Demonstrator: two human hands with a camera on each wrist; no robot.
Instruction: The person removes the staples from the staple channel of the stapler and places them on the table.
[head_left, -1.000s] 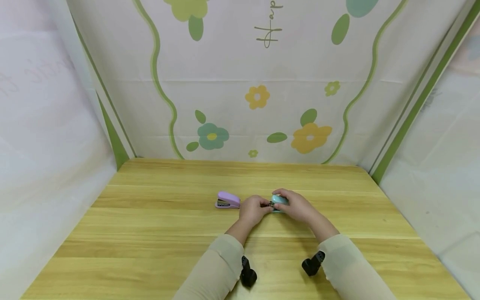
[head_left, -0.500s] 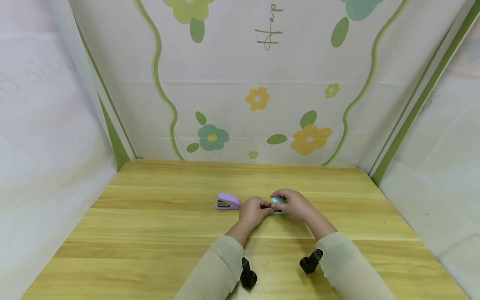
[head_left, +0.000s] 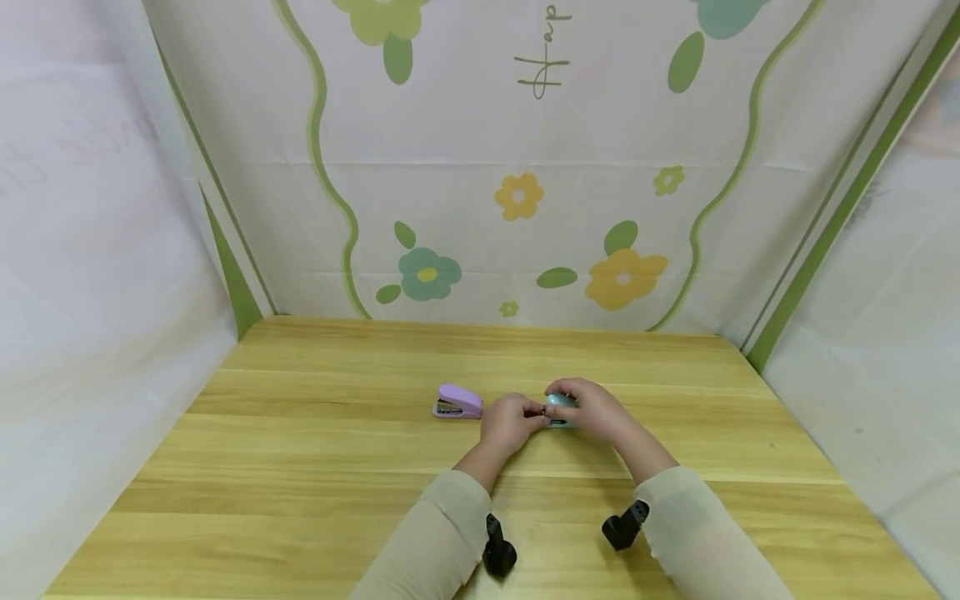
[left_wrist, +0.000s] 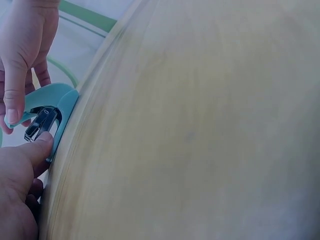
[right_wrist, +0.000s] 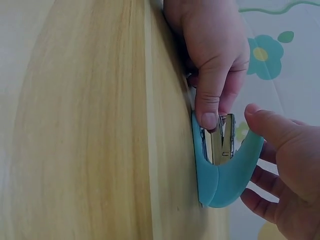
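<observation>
A teal stapler (head_left: pixel 559 402) is on the table, held by both hands. In the right wrist view its lid (right_wrist: pixel 239 176) is raised away from the base, and the metal staple magazine (right_wrist: pixel 222 142) shows between them. My left hand (head_left: pixel 508 425) grips the front end of the base, its thumb by the magazine tip; its other fingers are mostly hidden. My right hand (head_left: pixel 592 410) holds the lid, with the thumb at the lid's front tip and the fingers along the far side. Left of my left hand stands a purple stapler (head_left: pixel 459 402), its mouth facing left.
The wooden table (head_left: pixel 315 500) reaches back to a white cloth wall (head_left: pixel 450 125) printed with flowers. Similar cloth hangs on the left and right sides. Black wrist cameras (head_left: pixel 498 550) sit at both sleeve cuffs, low over the table.
Both hands stay on the teal stapler in nearly the same place. The right hand's fingers have shifted slightly on its lid. The purple stapler has not moved.
</observation>
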